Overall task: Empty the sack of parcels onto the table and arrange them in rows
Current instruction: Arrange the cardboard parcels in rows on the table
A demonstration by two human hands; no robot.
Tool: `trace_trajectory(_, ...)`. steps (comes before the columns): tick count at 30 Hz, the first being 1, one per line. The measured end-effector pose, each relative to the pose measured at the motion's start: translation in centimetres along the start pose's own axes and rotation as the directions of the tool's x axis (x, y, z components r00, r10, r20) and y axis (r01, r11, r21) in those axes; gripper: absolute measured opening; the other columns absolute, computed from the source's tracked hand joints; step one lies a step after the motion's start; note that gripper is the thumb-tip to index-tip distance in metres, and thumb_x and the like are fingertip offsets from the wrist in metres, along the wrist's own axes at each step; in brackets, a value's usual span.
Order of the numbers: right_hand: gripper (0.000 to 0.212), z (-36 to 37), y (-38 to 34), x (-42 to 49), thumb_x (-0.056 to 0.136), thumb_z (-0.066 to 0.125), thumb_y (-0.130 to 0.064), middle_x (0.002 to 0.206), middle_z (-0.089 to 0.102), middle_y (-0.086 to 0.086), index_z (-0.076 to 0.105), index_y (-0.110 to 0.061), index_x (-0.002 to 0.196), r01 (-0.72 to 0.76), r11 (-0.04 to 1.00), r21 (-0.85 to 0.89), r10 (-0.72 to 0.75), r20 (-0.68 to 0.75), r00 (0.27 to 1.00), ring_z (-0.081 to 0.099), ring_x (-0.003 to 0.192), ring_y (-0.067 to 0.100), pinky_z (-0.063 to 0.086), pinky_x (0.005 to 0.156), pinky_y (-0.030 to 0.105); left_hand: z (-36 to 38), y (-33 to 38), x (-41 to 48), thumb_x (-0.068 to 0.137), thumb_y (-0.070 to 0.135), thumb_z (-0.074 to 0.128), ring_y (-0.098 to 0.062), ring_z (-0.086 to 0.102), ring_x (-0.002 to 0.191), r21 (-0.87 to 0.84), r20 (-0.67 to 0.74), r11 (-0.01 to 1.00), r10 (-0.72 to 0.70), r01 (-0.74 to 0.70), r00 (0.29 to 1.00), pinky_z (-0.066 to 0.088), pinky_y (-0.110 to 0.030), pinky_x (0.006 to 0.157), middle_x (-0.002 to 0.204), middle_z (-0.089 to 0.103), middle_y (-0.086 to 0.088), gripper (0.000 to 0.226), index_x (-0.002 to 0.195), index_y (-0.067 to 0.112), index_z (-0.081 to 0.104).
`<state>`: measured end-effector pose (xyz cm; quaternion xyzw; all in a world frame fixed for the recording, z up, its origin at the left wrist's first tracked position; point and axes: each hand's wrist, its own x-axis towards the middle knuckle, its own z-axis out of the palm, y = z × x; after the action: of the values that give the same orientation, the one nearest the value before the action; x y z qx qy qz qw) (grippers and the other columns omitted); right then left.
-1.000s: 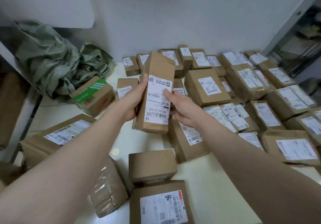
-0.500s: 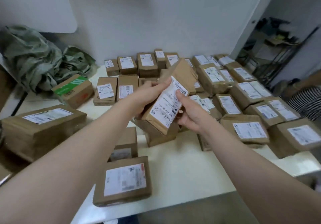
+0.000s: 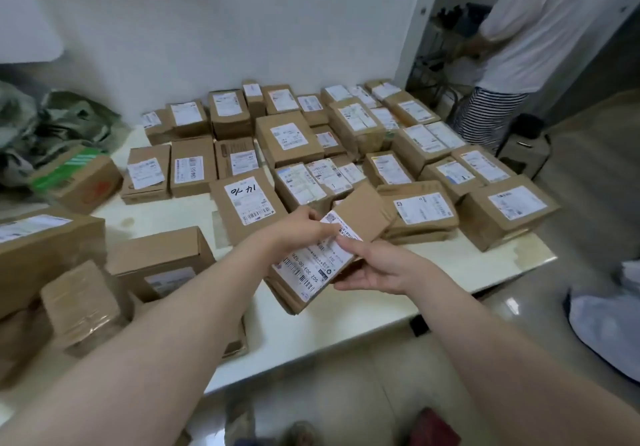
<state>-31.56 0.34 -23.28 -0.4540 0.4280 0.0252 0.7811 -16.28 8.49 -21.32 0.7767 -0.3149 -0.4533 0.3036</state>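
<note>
Both hands hold one long brown parcel (image 3: 363,217) with a white label, tilted low over the front of the white table (image 3: 346,324). My left hand (image 3: 298,227) grips its left edge, and my right hand (image 3: 377,269) grips its right side from below. Several brown labelled parcels (image 3: 287,139) lie in rows across the back and right of the table. The crumpled green sack (image 3: 59,127) lies at the far left against the wall.
Loose boxes sit at the front left, among them a plain box (image 3: 159,258), a taped one (image 3: 83,307) and a green-striped box (image 3: 76,175). A person in a white shirt (image 3: 540,30) stands at the right by a doorway. The table's front edge is near me.
The long parcel has come down from upright in front of me to a low tilt near the table's front right. My view has swung right, bringing the standing person into sight.
</note>
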Motion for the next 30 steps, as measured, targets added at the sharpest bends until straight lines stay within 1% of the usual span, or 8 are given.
trace_trajectory(6,0.031,-6.8,2.7,-2.6,0.095,0.062,-0.028,0.115,0.07,0.016,0.06,-0.01,0.119,-0.002,0.97,0.241,0.04,-0.151,0.988,0.069,0.098,0.032,0.063,0.069,0.04,6.2,3.3,1.5,0.096,0.034,0.058,-0.016,0.068,0.09,-0.019,0.24,1.0,0.023,-0.019,0.971,0.055,-0.034,0.088,0.108,0.068,0.002,0.029,0.123,0.026,0.057)
trace_trajectory(8,0.026,-8.4,3.4,-3.2,0.097,0.06,-0.029,0.11,0.066,0.019,0.058,-0.008,0.113,-0.003,0.96,0.281,0.077,-0.253,0.964,0.068,0.094,0.037,0.062,0.07,0.045,7.9,4.1,1.9,0.102,0.033,0.046,-0.021,0.06,0.114,0.115,0.287,0.993,-0.036,0.003,0.957,0.048,-0.03,0.091,0.132,0.058,0.0,0.039,0.141,0.026,0.046)
trace_trajectory(11,0.024,-9.5,4.6,-3.0,0.097,0.06,-0.031,0.113,0.056,0.019,0.055,-0.01,0.106,-0.055,0.968,0.244,0.141,-0.35,0.926,0.066,0.093,0.041,0.06,0.076,0.051,9.9,3.8,2.5,0.103,0.03,0.043,-0.036,0.028,0.142,0.253,0.322,0.958,-0.212,0.132,0.923,0.043,-0.054,0.095,0.158,0.024,-0.006,0.052,0.152,0.035,0.026)
trace_trajectory(13,0.022,-9.3,5.2,-2.7,0.099,0.058,-0.027,0.108,0.062,0.018,0.055,-0.009,0.111,-0.041,0.955,0.295,0.147,-0.345,0.927,0.066,0.093,0.043,0.056,0.079,0.051,11.2,3.2,3.0,0.101,0.017,0.049,-0.039,0.039,0.133,0.172,0.305,0.967,-0.236,0.19,0.923,0.053,-0.054,0.087,0.153,0.033,-0.013,0.053,0.148,0.038,0.033)
trace_trajectory(16,0.017,-9.4,5.3,-2.1,0.099,0.057,-0.015,0.099,0.069,0.014,0.056,-0.007,0.114,0.044,0.933,0.358,0.109,-0.397,0.911,0.068,0.095,0.039,0.057,0.079,0.047,13.0,2.9,4.8,0.096,0.003,0.046,-0.029,0.059,0.103,0.137,0.171,0.988,-0.097,0.073,0.981,0.056,-0.036,0.08,0.132,0.054,-0.008,0.05,0.137,0.032,0.051)
trace_trajectory(24,0.038,-11.2,3.3,1.6,0.095,0.047,0.006,0.128,0.059,0.024,0.051,0.002,0.133,0.313,0.881,0.355,0.007,-0.672,0.741,0.063,0.093,0.029,0.06,0.061,0.027,12.9,3.6,6.1,0.089,0.011,0.064,-0.015,0.054,0.102,-0.081,0.047,0.989,0.129,-0.125,0.991,0.048,-0.019,0.068,0.129,0.054,-0.001,0.05,0.136,0.02,0.049)
trace_trajectory(27,0.021,-9.4,3.3,2.4,0.096,0.042,0.001,0.091,0.061,0.014,0.06,-0.005,0.104,0.122,0.885,0.45,0.246,-0.674,0.697,0.062,0.08,0.028,0.059,0.074,0.039,10.6,2.9,6.2,0.09,0.017,0.063,-0.016,0.054,0.105,-0.067,-0.023,0.989,0.133,-0.134,0.991,0.05,-0.026,0.071,0.129,0.05,0.004,0.048,0.135,0.023,0.05)
trace_trajectory(30,0.019,-4.9,3.1,3.7,0.098,0.033,0.0,0.076,0.053,0.014,0.05,-0.001,0.089,-0.19,0.907,0.375,0.365,-0.478,0.799,0.055,0.063,0.025,0.058,0.057,0.036,6.6,2.2,6.2,0.092,0.022,0.061,-0.02,0.056,0.098,-0.015,-0.135,0.992,0.123,-0.126,0.983,0.053,-0.03,0.075,0.123,0.052,-0.002,0.045,0.136,0.025,0.051)
